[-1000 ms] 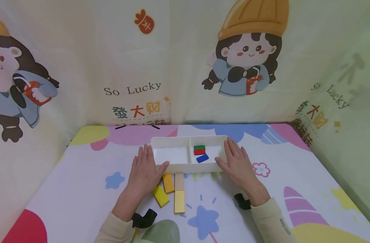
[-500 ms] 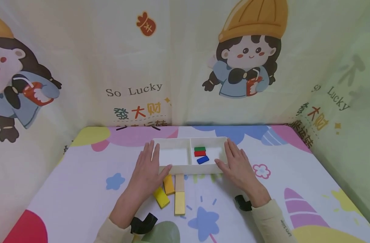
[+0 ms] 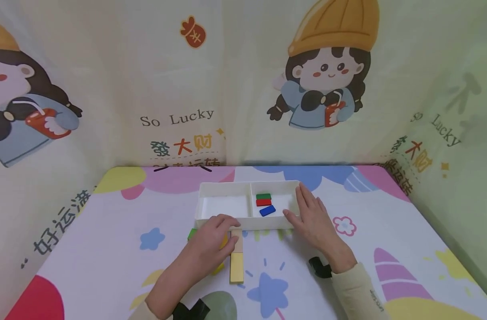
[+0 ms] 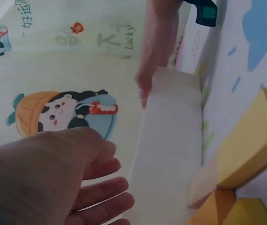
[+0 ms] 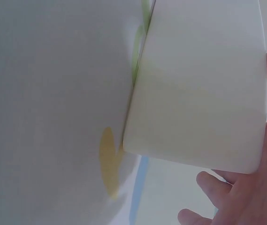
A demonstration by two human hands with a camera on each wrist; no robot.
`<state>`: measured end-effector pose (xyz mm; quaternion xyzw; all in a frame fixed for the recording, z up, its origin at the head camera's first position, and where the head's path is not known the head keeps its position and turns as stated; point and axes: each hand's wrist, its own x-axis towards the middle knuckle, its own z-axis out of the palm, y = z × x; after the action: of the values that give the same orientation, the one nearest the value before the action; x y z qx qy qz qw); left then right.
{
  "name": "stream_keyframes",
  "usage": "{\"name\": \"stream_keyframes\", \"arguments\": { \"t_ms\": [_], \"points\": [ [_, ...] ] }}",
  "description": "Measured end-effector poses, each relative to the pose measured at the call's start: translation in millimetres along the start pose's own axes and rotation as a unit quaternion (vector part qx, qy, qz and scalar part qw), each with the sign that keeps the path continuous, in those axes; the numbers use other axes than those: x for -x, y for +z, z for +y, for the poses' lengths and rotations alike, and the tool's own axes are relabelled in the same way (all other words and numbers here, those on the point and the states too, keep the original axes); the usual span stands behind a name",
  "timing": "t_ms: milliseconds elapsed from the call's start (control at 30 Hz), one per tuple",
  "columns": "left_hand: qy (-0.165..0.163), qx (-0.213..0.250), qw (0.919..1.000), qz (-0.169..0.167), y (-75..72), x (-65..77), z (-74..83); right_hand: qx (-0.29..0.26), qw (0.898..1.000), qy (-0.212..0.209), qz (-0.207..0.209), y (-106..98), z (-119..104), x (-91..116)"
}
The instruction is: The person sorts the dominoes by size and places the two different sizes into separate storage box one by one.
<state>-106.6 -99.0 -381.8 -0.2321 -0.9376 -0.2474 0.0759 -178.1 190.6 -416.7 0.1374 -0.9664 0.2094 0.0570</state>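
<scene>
A white two-compartment box (image 3: 223,223) lies on the table. In its right compartment are a green block (image 3: 263,196), a red block (image 3: 263,202) and a blue block (image 3: 267,210). My right hand (image 3: 318,226) rests at the box's right end, fingers along the outside and thumb over the front rim. Above the blocks before the box hovers my left hand (image 3: 209,244), its fingers loosely bent; the left wrist view shows nothing in them. Below it are a light yellow block (image 3: 236,268), a beige block (image 4: 203,185), an orange block (image 4: 216,206) and a yellow block (image 4: 248,213).
A green piece (image 3: 192,234) peeks out left of my left hand, mostly hidden. The box's left compartment (image 3: 227,206) shows a bare white floor. A patterned cloth (image 3: 307,293) covers the table, and a printed curtain (image 3: 243,89) hangs behind it.
My left hand has left the box's left end and moved down and right over the blocks, uncovering that end. The right hand keeps its place.
</scene>
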Motion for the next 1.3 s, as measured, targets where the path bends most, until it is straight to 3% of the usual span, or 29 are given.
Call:
{"name": "stream_keyframes", "arguments": {
  "t_ms": [400, 833, 1133, 1300],
  "points": [
    [0.004, 0.012, 0.9949, -0.1, 23.2, -3.9, -16.7, 0.001, 1.0, -0.003, 0.008, 1.1, 2.9, -1.5],
    [0.033, -0.042, 0.9959, -0.072, 33.2, -0.7, -14.9, -0.008, 1.0, 0.001, 0.006, 2.3, 3.9, -1.3],
    [0.039, -0.032, 0.9927, -0.109, 38.7, -0.4, -11.1, -0.023, 1.0, 0.003, 0.0, 4.2, 6.6, -0.6],
    [0.05, -0.041, 0.9929, -0.1, 38.3, -0.4, -10.5, -0.024, 1.0, 0.0, 0.01, 3.5, 5.8, -2.0]
  ]
}}
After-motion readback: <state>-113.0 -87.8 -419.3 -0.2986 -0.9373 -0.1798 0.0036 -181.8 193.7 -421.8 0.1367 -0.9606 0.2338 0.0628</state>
